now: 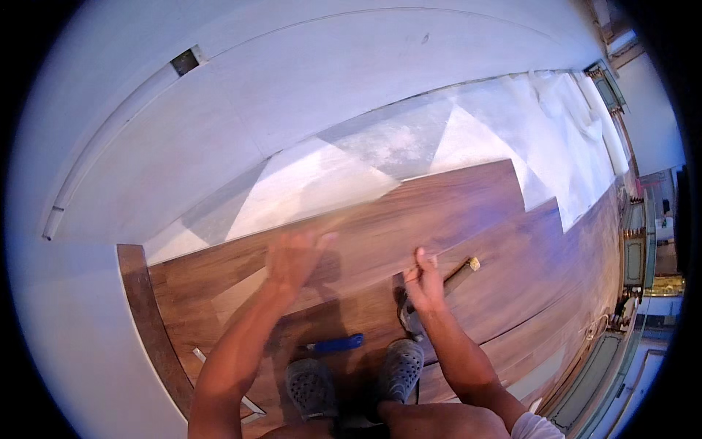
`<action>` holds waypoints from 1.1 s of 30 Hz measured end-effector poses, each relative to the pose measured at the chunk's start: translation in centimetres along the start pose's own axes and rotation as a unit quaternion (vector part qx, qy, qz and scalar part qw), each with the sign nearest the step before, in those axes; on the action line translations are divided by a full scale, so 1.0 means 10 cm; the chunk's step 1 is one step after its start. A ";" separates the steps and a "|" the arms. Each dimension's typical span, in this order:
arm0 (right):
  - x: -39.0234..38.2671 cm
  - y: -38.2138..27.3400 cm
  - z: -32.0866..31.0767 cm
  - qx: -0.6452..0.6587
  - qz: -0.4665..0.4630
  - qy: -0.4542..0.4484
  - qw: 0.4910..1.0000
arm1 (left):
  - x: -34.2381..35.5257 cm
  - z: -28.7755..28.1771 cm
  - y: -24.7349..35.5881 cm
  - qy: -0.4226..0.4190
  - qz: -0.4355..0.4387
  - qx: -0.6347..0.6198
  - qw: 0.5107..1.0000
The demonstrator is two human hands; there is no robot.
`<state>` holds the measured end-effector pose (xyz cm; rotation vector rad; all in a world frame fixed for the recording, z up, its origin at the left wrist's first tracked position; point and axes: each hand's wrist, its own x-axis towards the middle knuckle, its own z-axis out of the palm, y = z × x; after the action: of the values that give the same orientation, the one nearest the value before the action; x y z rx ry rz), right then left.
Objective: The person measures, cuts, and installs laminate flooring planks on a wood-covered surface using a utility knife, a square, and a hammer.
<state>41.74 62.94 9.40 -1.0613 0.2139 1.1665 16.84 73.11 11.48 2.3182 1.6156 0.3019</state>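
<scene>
Brown wood-look floor planks point(351, 238) lie under both hands. My left hand point(292, 260) is above the planks near their far edge, blurred by motion, its fingers seemingly spread with nothing visible in them. Curled fingers and a raised thumb mark my right hand point(424, 282); anything inside its grip is too small or hidden to name. Beside and partly behind that hand lies a long dark tool point(459, 276) with a yellowish end and a curved black part near my foot. A blue-handled tool point(336, 343) rests on the planks between my arms.
White sheeting point(311, 183) with grey triangular patches borders the planks along the pale wall point(241, 110). Brown trim point(139, 293) runs up the left side. My grey clogs point(401, 369) stand on the planks. Greenish panelled furniture point(635, 252) lines the right.
</scene>
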 end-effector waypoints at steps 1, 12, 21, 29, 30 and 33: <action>0.05 0.03 -0.13 -0.011 0.024 -0.032 0.999 | -0.04 0.03 -0.08 0.013 -0.020 -0.007 1.000; 0.31 -0.25 -0.33 -0.480 0.115 -0.189 0.849 | -0.35 -0.09 -0.88 0.054 -0.107 -0.012 0.993; 0.73 -1.04 0.51 -0.747 -0.481 -0.132 0.440 | -0.62 -0.06 -1.06 0.178 -0.002 -0.018 0.984; 0.63 -1.12 1.06 -0.799 -0.403 -0.304 0.327 | -0.72 -0.16 -1.05 0.215 0.057 0.002 0.975; 0.67 -1.16 1.05 -0.819 -0.371 -0.303 0.317 | -0.71 -0.15 -1.04 0.208 0.057 0.011 0.976; 0.69 -1.08 1.09 -0.834 -0.341 -0.289 0.324 | -0.77 -0.02 -1.13 0.202 0.044 -0.009 0.978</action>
<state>49.65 75.76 16.88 -1.9013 -2.3652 0.4565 4.24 69.59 7.62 2.4323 1.6711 0.8523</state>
